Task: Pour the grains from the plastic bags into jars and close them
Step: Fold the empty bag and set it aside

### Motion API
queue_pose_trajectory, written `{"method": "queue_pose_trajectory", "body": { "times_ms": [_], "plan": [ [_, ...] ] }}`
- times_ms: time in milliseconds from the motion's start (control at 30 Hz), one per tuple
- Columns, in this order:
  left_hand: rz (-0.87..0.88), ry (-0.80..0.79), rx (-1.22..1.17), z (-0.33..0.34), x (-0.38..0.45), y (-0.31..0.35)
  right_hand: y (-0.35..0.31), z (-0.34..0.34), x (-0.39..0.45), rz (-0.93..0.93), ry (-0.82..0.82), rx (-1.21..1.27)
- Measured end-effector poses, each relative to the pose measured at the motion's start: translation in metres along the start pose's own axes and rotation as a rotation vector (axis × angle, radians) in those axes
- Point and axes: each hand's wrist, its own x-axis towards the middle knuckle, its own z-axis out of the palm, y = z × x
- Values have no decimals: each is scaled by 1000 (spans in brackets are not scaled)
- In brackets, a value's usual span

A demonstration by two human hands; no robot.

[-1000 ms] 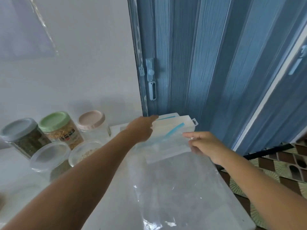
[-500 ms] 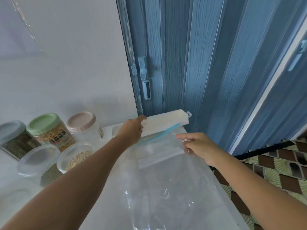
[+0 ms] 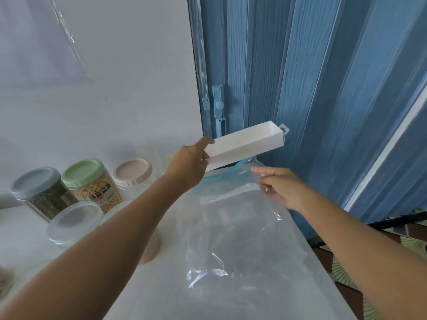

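Above the table (image 3: pixel 143 294), left hand (image 3: pixel 188 166) gripping rigid white tray (image 3: pixel 248 144); right hand (image 3: pixel 280 188) pinching crinkly clear bag (image 3: pixel 231 239).

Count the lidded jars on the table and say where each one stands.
5, all left of the left arm: grey-lidded jar, green-lidded jar and pink-lidded jar in the back row; two clear-lidded jars in front, the second mostly hidden by the arm.

A home pantry corner: lidded grain jars (image 3: pixel 92 188) on a white counter (image 3: pixel 27 227) beside a blue folding door (image 3: pixel 300 77)
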Motion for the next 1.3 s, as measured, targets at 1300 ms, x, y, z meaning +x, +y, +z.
{"method": "queue_pose_trajectory", "body": {
  "times_ms": [1300],
  "plan": [
    [143,-453,451,98,-71,-57,107,53,-78,-329,-404,-1414]
  ]
}}
